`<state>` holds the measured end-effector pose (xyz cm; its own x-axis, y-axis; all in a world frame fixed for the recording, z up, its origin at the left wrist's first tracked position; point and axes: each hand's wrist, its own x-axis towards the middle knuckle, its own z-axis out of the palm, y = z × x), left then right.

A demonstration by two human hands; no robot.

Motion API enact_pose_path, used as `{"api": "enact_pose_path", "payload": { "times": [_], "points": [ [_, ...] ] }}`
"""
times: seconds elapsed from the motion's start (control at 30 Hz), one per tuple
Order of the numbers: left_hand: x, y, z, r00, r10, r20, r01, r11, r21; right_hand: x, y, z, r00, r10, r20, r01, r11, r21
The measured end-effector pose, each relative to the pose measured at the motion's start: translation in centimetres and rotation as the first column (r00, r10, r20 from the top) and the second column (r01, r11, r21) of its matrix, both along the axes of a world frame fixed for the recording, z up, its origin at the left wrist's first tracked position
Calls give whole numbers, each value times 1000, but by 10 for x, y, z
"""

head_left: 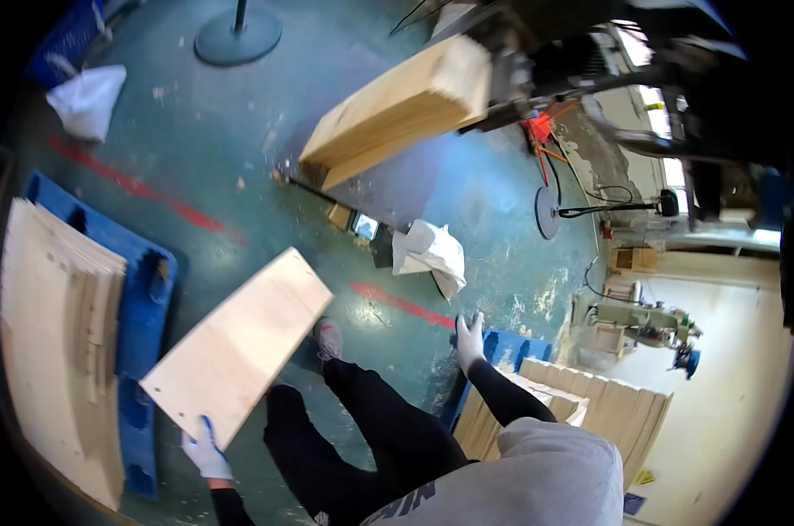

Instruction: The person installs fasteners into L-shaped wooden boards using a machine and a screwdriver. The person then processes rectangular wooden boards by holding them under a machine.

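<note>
A flat pale wooden board (239, 346) with small holes at one end is held by its lower edge in my left hand (206, 451), which wears a white and blue glove. To the left of it, a stack of similar boards (59, 342) lies on a blue pallet (147, 307). My right hand (470, 340), gloved too, is stretched out with its fingers apart, holding nothing. It is above the edge of a second blue pallet (506, 349), close to upright stacked boards (603, 394).
A thick wooden block stack (397, 110) juts from a dark machine (590, 79) at the top. A white bag (430, 254) lies on the floor ahead. Round stand bases (237, 37) and another white bag (88, 101) stand farther off. A green machine (638, 323) is at the right.
</note>
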<state>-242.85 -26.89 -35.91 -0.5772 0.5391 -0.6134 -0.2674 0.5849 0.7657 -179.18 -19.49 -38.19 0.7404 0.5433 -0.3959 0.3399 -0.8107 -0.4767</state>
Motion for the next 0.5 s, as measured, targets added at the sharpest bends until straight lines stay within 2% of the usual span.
{"api": "enact_pose_path", "payload": {
  "times": [0.03, 0.07, 0.13, 0.2, 0.23, 0.27, 0.33, 0.4, 0.43, 0.47, 0.5],
  "points": [
    [10, 11, 44, 999, -48, 12, 48, 999, 3, -7, -23, 42, 983, 37, -180, -34, 999, 18],
    [11, 12, 75, 993, -106, 48, 109, 992, -57, -52, -19, 116, 919, -133, -371, 151, 988, 20],
    [30, 33, 162, 965, -246, 89, 244, 969, 40, -70, -49, 172, 754, -317, -575, 282, 947, -152],
    [49, 59, 223, 902, -381, 203, 357, 923, 146, -101, -60, 224, 527, -366, -767, 404, 902, -154],
    [71, 80, 252, 882, -408, 236, 370, 909, 190, -113, -65, 239, 361, -335, -871, 492, 861, -127],
    [96, 103, 281, 855, -445, 269, 393, 892, 225, -111, -73, 237, 25, -243, -970, 532, 824, -193],
    [143, 141, 322, 776, -593, 213, 526, 796, 301, -134, -56, 292, -245, 20, -969, 676, 721, -156],
    [188, 177, 343, 684, -720, 120, 659, 680, 323, -131, -33, 325, 50, 92, -994, 782, 616, 97],
    [213, 199, 347, 669, -741, 67, 668, 638, 384, -124, -14, 338, 205, 119, -972, 798, 555, 236],
    [233, 217, 347, 647, -762, 18, 683, 590, 431, -115, 2, 354, 271, 172, -947, 806, 497, 321],
    [253, 236, 344, 641, -766, -47, 710, 568, 416, -92, 4, 342, 286, 150, -946, 824, 466, 323]
  ]
}}
